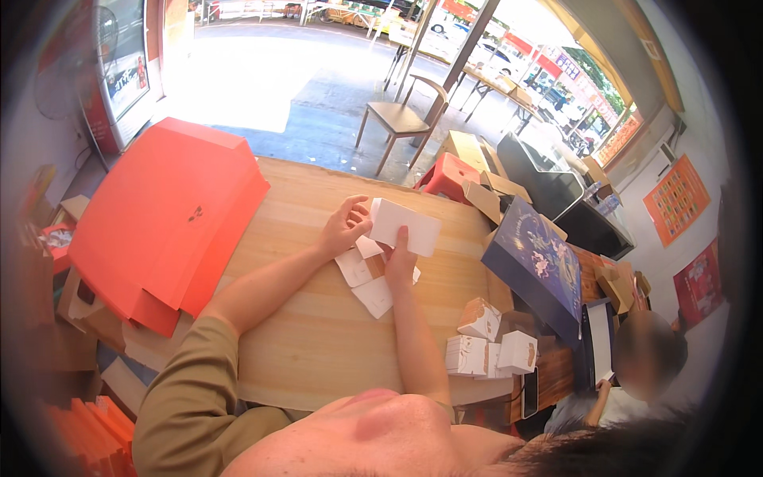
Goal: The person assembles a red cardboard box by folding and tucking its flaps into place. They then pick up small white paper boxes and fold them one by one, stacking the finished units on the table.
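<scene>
A white paper box (407, 226), seemingly flat-sided and blank on top, is held above the wooden table in my right hand (400, 258), thumb on its upper face. By the box's left end is my left hand (346, 228), its fingers curved and apart; whether the fingertips touch the box I cannot tell. Beneath both hands lie several unfolded white box blanks (372, 296), partly covered by my right hand and the box. Nearer to me on the right sits a group of small folded white boxes (467, 354) with gold-brown patterns.
Large red-orange sheets or boxes (171, 226) cover the left of the wooden table (318, 350). A dark blue printed box (534, 258) leans at the right, with a phone (531, 391) nearer. A person (636, 397) sits at lower right. Beyond stand a red stool (449, 173) and a chair (401, 118).
</scene>
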The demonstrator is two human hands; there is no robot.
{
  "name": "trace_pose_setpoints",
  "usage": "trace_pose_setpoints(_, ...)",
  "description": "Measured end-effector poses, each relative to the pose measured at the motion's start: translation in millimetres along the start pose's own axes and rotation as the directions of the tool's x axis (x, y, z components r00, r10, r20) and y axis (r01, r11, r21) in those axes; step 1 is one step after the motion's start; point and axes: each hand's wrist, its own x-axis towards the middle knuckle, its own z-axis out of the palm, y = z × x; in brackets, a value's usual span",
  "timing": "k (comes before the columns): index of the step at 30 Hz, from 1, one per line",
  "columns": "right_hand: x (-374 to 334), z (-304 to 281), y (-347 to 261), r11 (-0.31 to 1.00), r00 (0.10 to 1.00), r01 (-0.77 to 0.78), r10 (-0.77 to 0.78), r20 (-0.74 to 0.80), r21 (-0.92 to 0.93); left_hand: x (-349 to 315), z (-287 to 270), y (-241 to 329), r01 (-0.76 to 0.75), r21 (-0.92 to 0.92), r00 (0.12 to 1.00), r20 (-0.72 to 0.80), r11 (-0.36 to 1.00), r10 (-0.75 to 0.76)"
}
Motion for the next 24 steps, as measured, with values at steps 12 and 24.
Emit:
trace_pose_setpoints(12,-0.1,-4.2,2.2,0.996,0.999,-0.048,0.047,0.025,0.069,2.5,-6.6,-12.1,-0.030,-0.146,0.990,0.133,0.989,0.050)
trace_pose_setpoints(24,8.0,-10.0,10.1,0.997,0.996,-0.055,0.058,-0.063,0.052,4.8,-0.9,-6.7,0.169,-0.064,0.986,0.012,0.984,-0.168)
